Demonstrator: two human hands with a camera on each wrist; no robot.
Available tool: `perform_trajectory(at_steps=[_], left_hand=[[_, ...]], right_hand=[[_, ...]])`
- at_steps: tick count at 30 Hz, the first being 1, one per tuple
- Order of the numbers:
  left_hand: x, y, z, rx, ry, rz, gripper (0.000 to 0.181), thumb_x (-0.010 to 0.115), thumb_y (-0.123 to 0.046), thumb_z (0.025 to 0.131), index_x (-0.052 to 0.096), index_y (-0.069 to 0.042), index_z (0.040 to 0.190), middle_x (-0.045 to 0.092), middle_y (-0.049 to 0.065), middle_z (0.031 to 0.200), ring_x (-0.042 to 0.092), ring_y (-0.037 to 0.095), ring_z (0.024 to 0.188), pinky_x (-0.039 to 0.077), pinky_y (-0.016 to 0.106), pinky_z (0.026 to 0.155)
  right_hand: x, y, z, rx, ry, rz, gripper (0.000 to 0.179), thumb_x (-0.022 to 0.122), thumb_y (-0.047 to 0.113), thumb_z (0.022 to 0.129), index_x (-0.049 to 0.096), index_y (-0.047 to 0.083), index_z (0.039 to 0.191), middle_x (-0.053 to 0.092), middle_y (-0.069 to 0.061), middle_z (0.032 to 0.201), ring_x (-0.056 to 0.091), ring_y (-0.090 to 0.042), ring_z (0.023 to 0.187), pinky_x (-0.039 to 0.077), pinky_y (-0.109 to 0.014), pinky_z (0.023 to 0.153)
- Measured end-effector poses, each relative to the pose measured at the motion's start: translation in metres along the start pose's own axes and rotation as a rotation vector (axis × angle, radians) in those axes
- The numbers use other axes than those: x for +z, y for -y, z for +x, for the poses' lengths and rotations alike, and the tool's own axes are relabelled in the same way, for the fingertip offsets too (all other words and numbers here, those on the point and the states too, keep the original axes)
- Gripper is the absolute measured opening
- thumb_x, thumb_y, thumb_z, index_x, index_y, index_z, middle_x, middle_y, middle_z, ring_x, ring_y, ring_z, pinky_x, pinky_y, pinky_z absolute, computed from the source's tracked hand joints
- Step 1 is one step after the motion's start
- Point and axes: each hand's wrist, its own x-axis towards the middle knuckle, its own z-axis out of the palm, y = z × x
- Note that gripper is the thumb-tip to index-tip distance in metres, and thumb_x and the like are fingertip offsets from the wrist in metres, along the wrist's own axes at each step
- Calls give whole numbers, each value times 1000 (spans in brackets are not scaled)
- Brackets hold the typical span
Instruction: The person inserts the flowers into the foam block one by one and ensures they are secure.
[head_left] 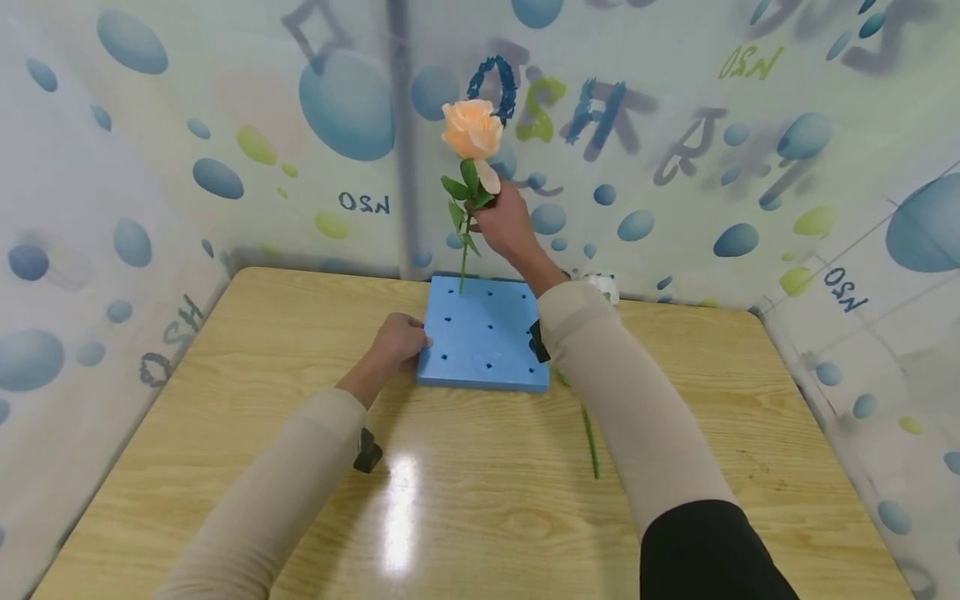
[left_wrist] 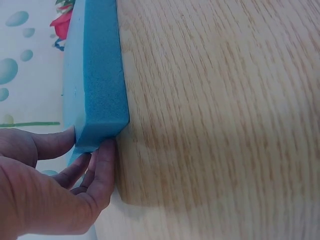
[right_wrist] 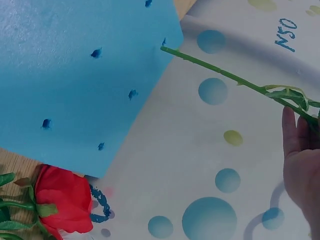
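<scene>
A light-blue foam board (head_left: 468, 342) with rows of small holes lies on the wooden table. At its left side my left hand (head_left: 397, 340) pinches the edge; in the left wrist view the thumb is on the upper face and the fingers (left_wrist: 104, 167) are against the side. Above the board's far side, my right hand (head_left: 508, 221) holds a peach rose (head_left: 472, 129) by its upper stem, near the leaves. The bloom points up. In the right wrist view the cut end of the green stem (right_wrist: 220, 72) is right at a corner hole.
A red rose (right_wrist: 62, 200) lies beside the board in the right wrist view. Partly behind my right forearm are a white flower (head_left: 602, 287) and a green stem (head_left: 590, 442) on the table (head_left: 300, 350). A patterned backdrop (head_left: 645, 150) stands close behind the board.
</scene>
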Motion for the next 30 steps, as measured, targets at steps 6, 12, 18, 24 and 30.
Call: perform_trajectory(at_steps=[6,12,18,24,30], left_hand=[[-1,-1,0,4,-8,15,42,54,-5,96,48,1,137,51,19,136,53,29,118,50,42,97],[-1,0,1,10,-9,25,42,55,-5,96,48,1,137,52,19,135,53,29,117,50,42,97],[-1,0,2,4,-5,12,43,55,-5,96,47,1,137,51,19,135,53,29,119,49,42,98],[-1,0,4,9,-14,7,44,57,-4,94,48,1,137,51,19,136,53,29,119,49,42,99],[-1,1,5,8,-6,6,43,56,-6,95,48,0,137,52,18,134,53,28,117,49,41,98]], right_hand=[[8,3,0,0,7,0,49,58,16,97,43,14,144,54,-7,136,59,-21,116,55,-33,87],[14,3,2,-16,9,-5,52,57,15,98,41,15,146,54,-7,137,59,-20,116,55,-32,87],[18,-1,4,-37,3,-44,45,58,15,97,46,13,141,56,-8,133,60,-20,112,56,-30,83],[21,-6,4,-58,17,-64,37,56,13,98,49,8,134,59,-10,126,61,-22,108,56,-32,83],[25,-13,4,-52,26,-55,33,55,11,98,50,7,130,60,-11,123,61,-23,106,55,-37,86]])
